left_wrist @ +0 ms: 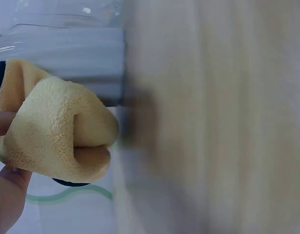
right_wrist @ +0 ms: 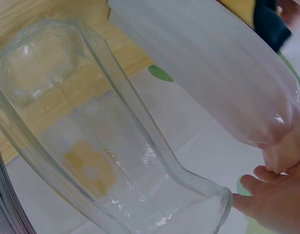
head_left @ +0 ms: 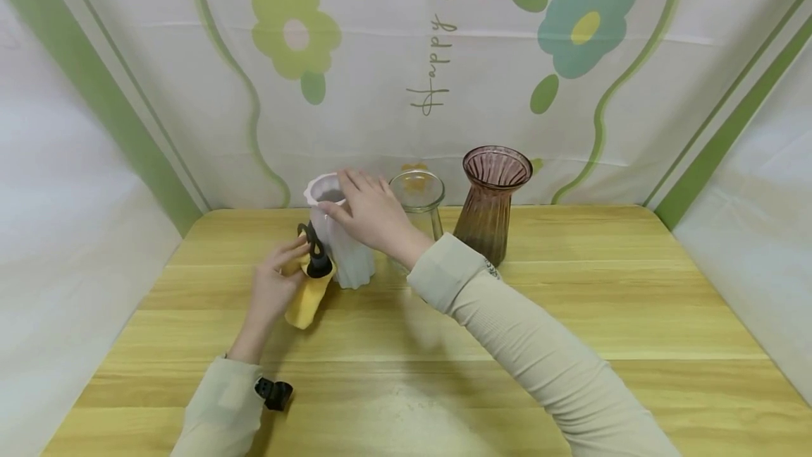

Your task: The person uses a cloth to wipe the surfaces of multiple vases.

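In the head view my left hand (head_left: 275,284) grips a yellow fleece cloth (head_left: 307,302) with a black hanging loop (head_left: 313,242), just left of the white vase (head_left: 352,259). The left wrist view shows this cloth (left_wrist: 57,126) bunched up and folded over, its dark edging partly visible. My right hand (head_left: 377,214) holds the white vase at its rim, thumb on the near side and fingers across the mouth. In the right wrist view a finger of the right hand (right_wrist: 271,195) is close to or touching the rim of the clear glass vase (right_wrist: 135,122).
A purple-brown ribbed glass vase (head_left: 488,217) stands right of the clear one, beside the right sleeve. All three vases are on the wooden table (head_left: 603,316) near its back edge. Behind hangs a white sheet (head_left: 380,55) printed with flowers.
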Motion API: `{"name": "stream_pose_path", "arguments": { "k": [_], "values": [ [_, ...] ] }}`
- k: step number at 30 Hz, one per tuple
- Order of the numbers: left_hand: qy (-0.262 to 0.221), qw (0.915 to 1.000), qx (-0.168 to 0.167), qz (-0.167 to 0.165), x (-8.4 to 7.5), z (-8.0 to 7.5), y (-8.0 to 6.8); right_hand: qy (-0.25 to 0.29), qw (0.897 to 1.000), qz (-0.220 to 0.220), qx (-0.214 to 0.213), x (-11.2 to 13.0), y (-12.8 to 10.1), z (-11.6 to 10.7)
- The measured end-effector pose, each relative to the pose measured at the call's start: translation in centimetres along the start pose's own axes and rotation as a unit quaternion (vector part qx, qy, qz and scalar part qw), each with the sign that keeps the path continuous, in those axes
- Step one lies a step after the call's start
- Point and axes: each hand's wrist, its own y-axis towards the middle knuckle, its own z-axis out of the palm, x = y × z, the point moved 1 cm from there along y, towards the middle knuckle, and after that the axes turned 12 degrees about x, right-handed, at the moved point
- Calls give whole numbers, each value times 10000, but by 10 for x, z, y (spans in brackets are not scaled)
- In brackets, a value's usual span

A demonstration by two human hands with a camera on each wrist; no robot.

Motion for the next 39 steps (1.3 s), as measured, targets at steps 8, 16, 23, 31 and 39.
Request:
{"name": "stream_pose_path", "arguments": {
  "k": [8, 16, 23, 31, 39],
  "values": [
    [365, 9983, 457, -19, 8, 1, -4, 51, 10000, -41, -3, 1, 0, -1],
    [339, 9983, 478, -38, 8, 0, -6, 104, 9999, -126, -39, 0, 0, -1],
    [210, 9983, 499, -192, 7, -2, -7, 118, 9997, -204, -37, -2, 0, 0],
    [129, 9986, 425, -274, 1, -7, -9, 201, 9995, -227, -61, -4, -4, 0],
    [51, 9997, 198, -142, -1, -12, -11, 491, 9978, -409, -184, 4, -15, -2]
  ]
}}
